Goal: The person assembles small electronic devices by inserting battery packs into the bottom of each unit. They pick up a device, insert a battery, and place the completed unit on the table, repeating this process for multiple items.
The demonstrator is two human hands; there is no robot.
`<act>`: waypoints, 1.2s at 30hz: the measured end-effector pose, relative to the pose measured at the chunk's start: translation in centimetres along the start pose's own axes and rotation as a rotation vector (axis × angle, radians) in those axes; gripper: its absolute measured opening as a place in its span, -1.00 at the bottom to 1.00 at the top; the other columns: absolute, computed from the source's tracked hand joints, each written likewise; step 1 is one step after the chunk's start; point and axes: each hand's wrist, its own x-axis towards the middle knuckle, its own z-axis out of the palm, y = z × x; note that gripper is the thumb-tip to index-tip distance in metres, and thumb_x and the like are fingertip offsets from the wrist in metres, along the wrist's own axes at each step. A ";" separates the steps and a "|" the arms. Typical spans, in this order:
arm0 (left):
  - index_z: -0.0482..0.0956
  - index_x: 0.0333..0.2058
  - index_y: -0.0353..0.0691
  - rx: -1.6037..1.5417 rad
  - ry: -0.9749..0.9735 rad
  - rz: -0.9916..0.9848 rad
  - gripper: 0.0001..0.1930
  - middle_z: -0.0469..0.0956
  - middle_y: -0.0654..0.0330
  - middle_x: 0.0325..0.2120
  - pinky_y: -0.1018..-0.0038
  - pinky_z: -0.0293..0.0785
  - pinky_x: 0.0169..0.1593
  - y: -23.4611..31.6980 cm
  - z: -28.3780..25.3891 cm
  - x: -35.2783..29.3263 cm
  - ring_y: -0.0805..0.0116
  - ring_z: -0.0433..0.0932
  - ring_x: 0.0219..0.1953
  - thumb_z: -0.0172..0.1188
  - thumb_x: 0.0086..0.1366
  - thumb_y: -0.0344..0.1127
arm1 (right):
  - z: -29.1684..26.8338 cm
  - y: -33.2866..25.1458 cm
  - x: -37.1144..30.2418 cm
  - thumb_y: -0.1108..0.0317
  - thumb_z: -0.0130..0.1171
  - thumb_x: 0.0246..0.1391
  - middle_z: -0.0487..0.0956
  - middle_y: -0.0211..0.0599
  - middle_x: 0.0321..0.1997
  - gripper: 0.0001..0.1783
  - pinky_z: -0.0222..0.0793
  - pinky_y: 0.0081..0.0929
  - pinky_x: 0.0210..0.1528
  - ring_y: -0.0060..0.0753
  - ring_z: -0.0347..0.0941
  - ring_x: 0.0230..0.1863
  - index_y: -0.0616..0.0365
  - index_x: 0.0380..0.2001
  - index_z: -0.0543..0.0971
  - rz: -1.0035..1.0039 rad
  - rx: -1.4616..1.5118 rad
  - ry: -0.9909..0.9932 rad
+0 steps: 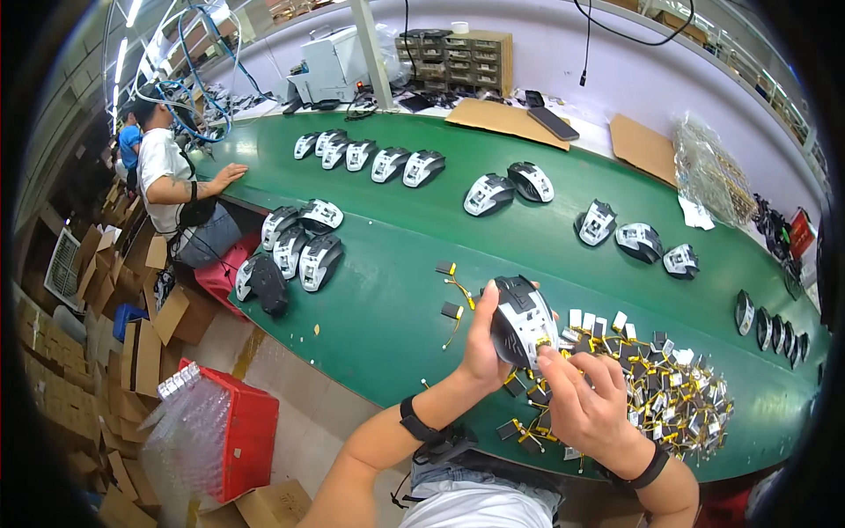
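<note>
My left hand point(482, 345) grips a black and white computer mouse point(521, 315) that has its inner side exposed, with the thumb along its left edge. At the mouse's near end, the bent fingers of my right hand point(588, 400) press together by a small yellowish spot. Whatever they pinch is too small to make out. Under and beside that hand spreads a pile of small battery packs point(669, 387), silver and black, with yellow-taped leads. Two loose battery packs point(451, 311) lie to the left of the mouse.
A cluster of similar mice point(321, 261) sits at the left on the green table point(378, 317). More mice point(424, 168) stand along the far belt, others point(745, 312) at the right. A co-worker point(180, 176) rests a hand on the far-left edge. A red crate point(249, 431) stands on the floor.
</note>
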 end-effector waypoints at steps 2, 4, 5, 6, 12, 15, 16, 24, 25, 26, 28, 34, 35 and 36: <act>0.38 0.08 -0.27 -0.003 -0.017 -0.004 -0.28 0.58 -0.05 -0.19 0.28 0.56 -0.07 0.0 -0.2 0.2 0.15 0.60 -0.14 -0.33 0.38 0.31 | -0.3 0.1 0.2 0.53 0.15 -0.16 0.60 -0.29 0.00 -0.52 0.27 -0.40 -0.18 -0.37 0.43 -0.22 0.21 -0.04 0.53 0.013 -0.023 -0.051; 0.37 0.09 -0.27 -0.014 -0.055 -0.015 -0.27 0.57 -0.06 -0.18 0.27 0.56 -0.07 0.1 -0.2 -0.1 0.14 0.60 -0.14 -0.34 0.37 0.31 | -0.4 0.2 -0.1 0.56 0.15 -0.19 0.62 -0.31 -0.01 -0.51 0.28 -0.42 -0.21 -0.37 0.43 -0.26 0.20 -0.05 0.53 0.007 0.072 -0.005; 0.37 0.09 -0.27 -0.021 -0.083 -0.023 -0.26 0.57 -0.07 -0.18 0.28 0.56 -0.06 0.3 -0.1 -0.4 0.14 0.60 -0.14 -0.35 0.37 0.32 | -0.5 0.3 -0.4 0.57 0.14 -0.20 0.62 -0.31 -0.02 -0.51 0.28 -0.42 -0.22 -0.37 0.43 -0.27 0.20 -0.06 0.53 -0.013 0.128 0.014; 0.37 0.09 -0.27 -0.028 -0.110 -0.032 -0.26 0.57 -0.07 -0.18 0.28 0.56 -0.06 0.4 0.0 -0.6 0.14 0.60 -0.14 -0.35 0.37 0.32 | -0.6 0.5 -0.7 0.59 0.14 -0.21 0.63 -0.31 -0.02 -0.51 0.29 -0.42 -0.23 -0.37 0.44 -0.28 0.20 -0.07 0.53 -0.033 0.184 0.032; 0.24 0.16 -0.32 0.079 -0.229 0.046 -0.20 0.54 -0.15 -0.18 0.28 0.53 -0.04 1.0 0.3 -0.8 0.14 0.56 -0.10 -0.37 0.34 0.35 | -1.8 1.4 -1.7 0.62 0.13 -0.20 0.60 -0.09 -0.10 -0.49 0.44 -0.34 -0.14 -0.18 0.51 -0.10 0.25 -0.04 0.50 0.293 0.555 0.127; 0.13 0.23 -0.29 0.198 -0.251 0.123 -0.19 0.48 -0.08 -0.06 0.28 0.46 0.07 0.6 0.7 -1.1 0.19 0.51 -0.01 -0.18 0.32 0.34 | -1.7 0.7 -0.7 0.39 0.33 -0.14 0.43 0.04 0.15 -0.30 0.39 -0.28 0.04 -0.06 0.45 0.05 0.30 0.13 0.37 0.611 0.735 -0.003; 0.09 0.25 -0.28 0.286 -0.264 0.165 -0.18 0.45 -0.04 0.00 0.28 0.43 0.11 0.1 0.7 -1.3 0.21 0.48 0.04 -0.10 0.31 0.33 | -1.7 0.5 -0.3 0.31 0.38 -0.15 0.39 0.04 0.20 -0.14 0.33 -0.24 0.15 0.00 0.41 0.13 0.28 0.24 0.26 0.628 0.758 -0.084; -0.16 0.39 -0.22 0.708 -0.404 0.071 -0.20 0.18 0.02 0.27 0.53 0.50 -0.19 -0.1 1.7 -1.3 0.36 0.53 -0.10 0.11 0.35 -0.18 | -2.3 9.6 -3.2 0.21 0.37 -0.01 0.59 0.03 -0.06 -0.30 0.48 -0.35 -0.07 -0.19 0.59 -0.15 0.28 0.16 0.38 0.808 0.510 0.057; -0.12 0.37 -0.23 0.672 -0.410 0.053 -0.24 0.19 0.03 0.25 0.54 0.49 -0.19 -0.3 1.8 -1.0 0.37 0.53 -0.11 0.10 0.35 -0.23 | -3.2 13.5 -4.7 0.14 0.32 0.04 0.62 -0.05 -0.20 -0.37 0.49 -0.35 -0.22 -0.30 0.58 -0.29 0.28 0.10 0.42 0.845 0.336 0.117; -0.08 0.36 -0.24 0.642 -0.390 0.042 -0.28 0.21 0.03 0.24 0.55 0.49 -0.19 -0.3 1.4 -1.1 0.39 0.54 -0.13 0.09 0.34 -0.27 | -3.7 17.2 -6.5 0.05 0.26 0.10 0.62 0.01 -0.26 -0.42 0.46 -0.31 -0.27 -0.19 0.59 -0.31 0.29 0.02 0.47 1.005 0.185 0.163; 0.09 0.27 -0.27 0.585 -0.349 0.060 -0.41 0.26 0.08 0.19 0.56 0.49 -0.18 -0.1 0.5 -0.9 0.43 0.55 -0.18 0.09 0.33 -0.36 | -5.4 25.1 -12.1 -0.22 0.09 0.13 0.60 0.17 -0.30 -0.35 0.42 -0.11 -0.24 0.17 0.55 -0.30 0.29 -0.23 0.56 1.165 -0.200 0.015; 0.28 0.10 -0.25 0.696 -0.368 0.048 -0.61 0.44 0.25 -0.11 0.61 0.45 -0.27 -2.6 0.0 0.0 0.60 0.48 -0.34 0.08 0.39 -0.26 | -5.8 35.2 -25.5 -0.24 0.08 0.09 0.56 0.05 -0.04 -0.33 0.47 -0.05 -0.05 0.08 0.54 -0.10 0.22 -0.12 0.58 1.072 -0.887 -0.592; 0.30 0.07 -0.25 0.711 -0.348 0.088 -0.65 0.44 0.24 -0.13 0.60 0.45 -0.28 -2.8 -0.5 0.4 0.60 0.48 -0.36 0.07 0.39 -0.26 | -5.1 36.8 -23.2 -0.22 0.09 0.10 0.55 0.06 -0.05 -0.34 0.47 -0.05 -0.05 0.08 0.54 -0.12 0.22 -0.09 0.56 1.096 -0.925 -0.748; 0.32 0.05 -0.26 0.717 -0.353 0.114 -0.68 0.44 0.24 -0.14 0.60 0.45 -0.30 -2.7 -0.7 0.5 0.60 0.48 -0.37 0.06 0.40 -0.27 | -4.5 37.9 -21.4 -0.19 0.09 0.11 0.55 0.08 -0.06 -0.36 0.47 -0.04 -0.05 0.08 0.55 -0.13 0.22 -0.06 0.55 1.136 -0.985 -0.909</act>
